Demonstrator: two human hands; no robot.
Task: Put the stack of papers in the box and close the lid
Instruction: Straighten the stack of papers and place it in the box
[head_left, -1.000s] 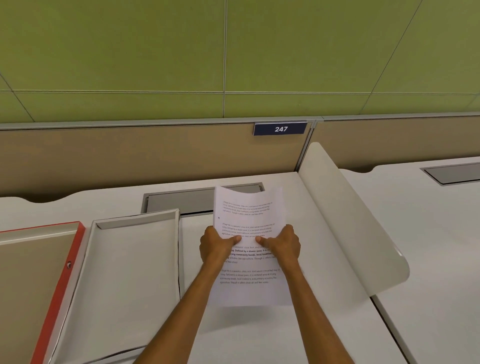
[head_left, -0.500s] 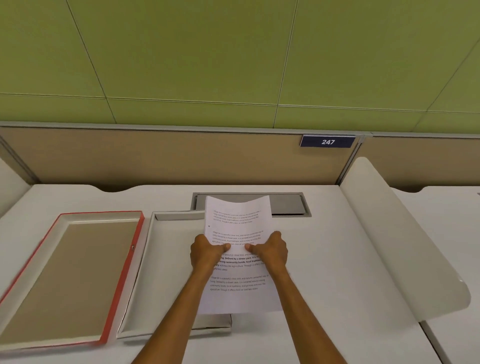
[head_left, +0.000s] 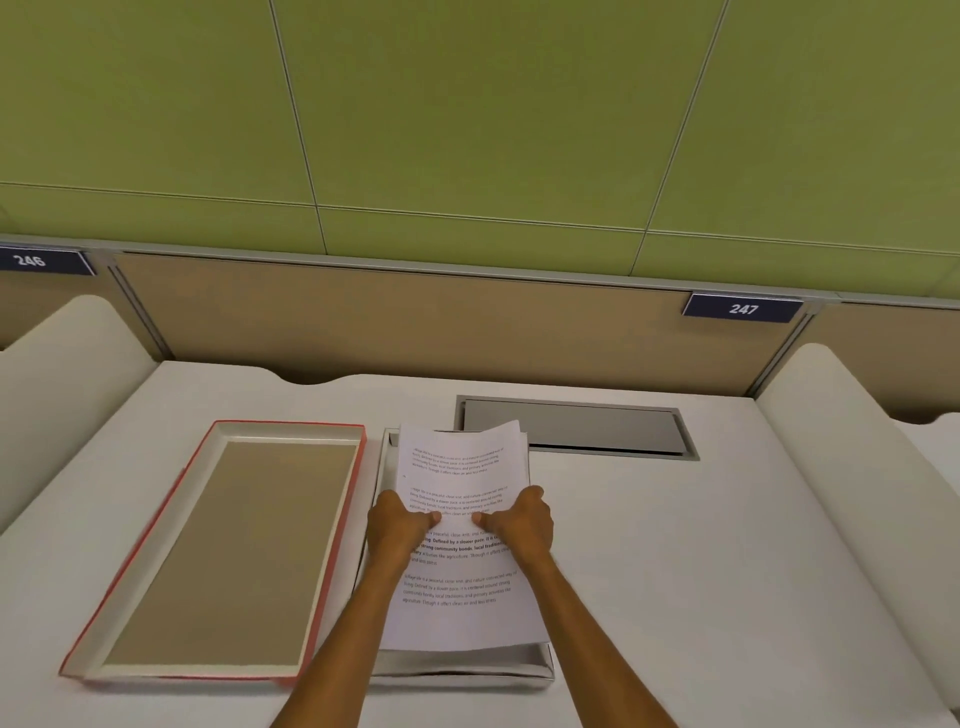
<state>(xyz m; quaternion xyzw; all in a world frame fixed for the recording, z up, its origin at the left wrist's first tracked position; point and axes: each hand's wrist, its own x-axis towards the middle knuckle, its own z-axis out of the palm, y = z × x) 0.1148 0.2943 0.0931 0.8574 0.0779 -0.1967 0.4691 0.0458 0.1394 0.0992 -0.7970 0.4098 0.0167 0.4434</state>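
Observation:
A stack of printed white papers (head_left: 460, 467) hangs just above the open white box (head_left: 467, 667) at the desk's middle, covering almost all of it. My left hand (head_left: 397, 527) grips the stack's left edge and my right hand (head_left: 519, 522) grips its right edge, thumbs on top. The far end of the stack curls upward. To the left of the box lies its lid (head_left: 208, 551), upside down, red outside with a tan inside. Only the box's near rim and a strip of its left wall show.
The white desk (head_left: 701, 571) has a grey cable hatch (head_left: 571, 428) behind the box. Curved white dividers (head_left: 857, 467) rise at the right and at the far left. A tan panel with a plate marked 247 (head_left: 743, 309) backs the desk.
Both hands have carried the stack leftward, from the bare desk to a spot over the white box. The view has swung left, bringing the whole lid into sight.

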